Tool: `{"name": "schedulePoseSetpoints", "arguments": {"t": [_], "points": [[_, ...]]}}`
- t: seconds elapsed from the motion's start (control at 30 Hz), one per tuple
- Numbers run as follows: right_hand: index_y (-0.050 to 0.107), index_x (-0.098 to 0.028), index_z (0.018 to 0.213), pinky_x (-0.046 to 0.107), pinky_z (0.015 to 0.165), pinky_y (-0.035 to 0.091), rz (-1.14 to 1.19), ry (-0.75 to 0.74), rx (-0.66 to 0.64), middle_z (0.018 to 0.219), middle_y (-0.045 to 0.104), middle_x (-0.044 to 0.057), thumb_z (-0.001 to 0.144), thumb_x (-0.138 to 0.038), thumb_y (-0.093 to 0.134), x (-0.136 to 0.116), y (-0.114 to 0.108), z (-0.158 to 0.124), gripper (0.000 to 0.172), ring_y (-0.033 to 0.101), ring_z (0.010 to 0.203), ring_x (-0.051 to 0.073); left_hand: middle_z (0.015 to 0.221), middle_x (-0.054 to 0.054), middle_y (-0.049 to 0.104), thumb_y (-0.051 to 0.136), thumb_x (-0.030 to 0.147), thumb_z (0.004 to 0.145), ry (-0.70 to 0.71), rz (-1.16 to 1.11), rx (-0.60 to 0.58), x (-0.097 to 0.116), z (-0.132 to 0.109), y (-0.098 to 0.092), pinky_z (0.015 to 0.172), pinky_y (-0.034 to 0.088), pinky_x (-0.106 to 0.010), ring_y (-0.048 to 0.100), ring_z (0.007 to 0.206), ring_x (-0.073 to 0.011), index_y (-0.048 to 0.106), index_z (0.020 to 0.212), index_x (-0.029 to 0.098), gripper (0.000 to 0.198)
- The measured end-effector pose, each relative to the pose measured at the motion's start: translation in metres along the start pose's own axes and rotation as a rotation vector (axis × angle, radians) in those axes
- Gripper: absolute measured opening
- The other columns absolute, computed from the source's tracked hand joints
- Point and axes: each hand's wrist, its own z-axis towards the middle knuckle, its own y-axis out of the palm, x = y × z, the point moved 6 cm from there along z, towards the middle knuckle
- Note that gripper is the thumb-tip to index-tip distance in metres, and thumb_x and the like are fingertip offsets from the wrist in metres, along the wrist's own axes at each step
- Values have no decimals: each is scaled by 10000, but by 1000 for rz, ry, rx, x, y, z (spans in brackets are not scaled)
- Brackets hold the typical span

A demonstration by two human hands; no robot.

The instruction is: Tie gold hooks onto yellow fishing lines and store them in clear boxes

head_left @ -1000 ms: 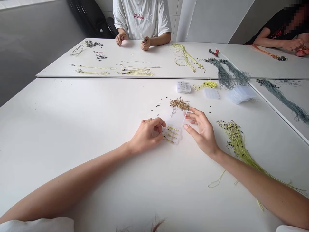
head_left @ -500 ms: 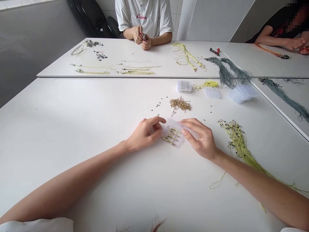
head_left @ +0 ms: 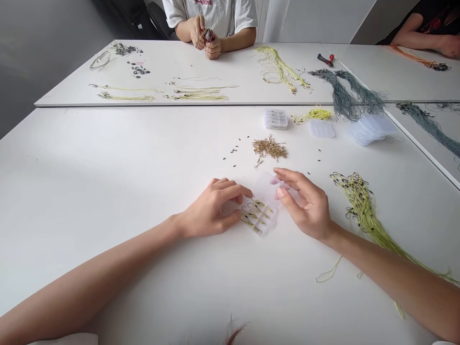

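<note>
A small clear plastic box [head_left: 259, 225] lies on the white table in front of me, its compartments holding fishing hooks [head_left: 256, 216] tied with yellow-green line. My left hand [head_left: 217, 206] is at the box's left side, index finger at its far corner and thumb at its near left edge. The clear lid [head_left: 268, 184] stands raised on the far right side of the box. My right hand [head_left: 304, 201] has its thumb and fingers around the lid's right part, and some fingers show through the plastic. Just beyond the box lies a heap of brass-coloured swivels [head_left: 270, 147].
A bundle of yellow-green hook lines [head_left: 370, 211] lies by my right forearm. Farther back are a filled box [head_left: 276, 120], an empty clear box [head_left: 322, 128], stacked clear plastic pieces [head_left: 372, 129] and grey-blue line bundles [head_left: 341, 96]. A person [head_left: 215, 21] works across the table.
The view has tilted and shifted slightly, so the box appears lower. My right hand's fingers have spread a little more around the lid. My left hand stays at the box's left side.
</note>
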Motion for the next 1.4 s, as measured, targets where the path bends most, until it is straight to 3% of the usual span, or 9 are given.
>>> {"name": "schedulePoseSetpoints", "arguments": {"t": [0.13,0.23,0.4,0.6,0.8,0.97,1.07,1.23,1.4], "points": [[503,-270,1330,399,730,572,-8,74,7,1190,588,72,901,-140,514,7,0,1,448,632,913,213,911,-51,590,540,115,774,134,75,-73,10,-2,7,863,396,-355,545,817,-174,626,1148,197,392],[510,-278,1315,449,836,549,-98,40,-3,1184,587,71,892,-130,509,5,-1,3,448,622,867,209,890,-62,576,543,122,758,183,99,-84,15,-2,11,839,406,-363,538,780,-175,641,1116,171,375],[537,-258,1282,492,968,491,-205,-96,-34,1251,558,102,848,-144,551,-6,1,5,449,538,1150,291,868,-74,563,534,135,766,255,127,-77,21,-2,15,774,418,-360,510,721,-170,643,1063,139,316],[473,-261,1331,492,987,484,-135,-54,-168,1335,499,106,795,-182,596,-6,5,8,556,491,1226,307,855,-86,574,533,182,809,338,167,-49,21,-4,14,757,440,-354,497,698,-169,629,1028,130,245],[398,-266,1385,545,1098,348,-174,-32,-386,1471,359,112,744,-217,657,-4,12,7,693,326,1376,344,859,-81,590,548,243,831,362,182,-20,21,-3,12,789,453,-350,519,702,-165,628,988,152,198],[312,-296,1429,577,1120,294,-197,-26,-419,1562,207,94,730,-275,691,-3,13,6,796,199,1436,360,829,-69,607,561,282,818,325,173,11,21,-4,11,828,441,-370,535,683,-163,636,929,170,174],[311,-293,1435,568,1133,282,-178,-17,-403,1570,194,87,738,-269,683,-1,13,6,791,186,1444,346,803,-57,618,565,285,810,260,140,11,20,-4,11,842,423,-378,544,674,-162,639,918,172,172],[337,-299,1422,566,1122,306,-147,-20,-381,1559,232,76,749,-239,651,-1,11,7,745,214,1437,349,793,-31,625,443,175,866,-31,-53,63,7,4,6,793,432,-320,553,693,-143,605,977,167,197],[317,-299,1432,580,1119,291,-165,12,-441,1574,190,80,723,-196,661,-4,15,6,794,193,1442,353,779,22,602,566,194,786,-214,-104,43,2,14,5,695,435,-286,477,600,-105,551,981,192,196]]}}
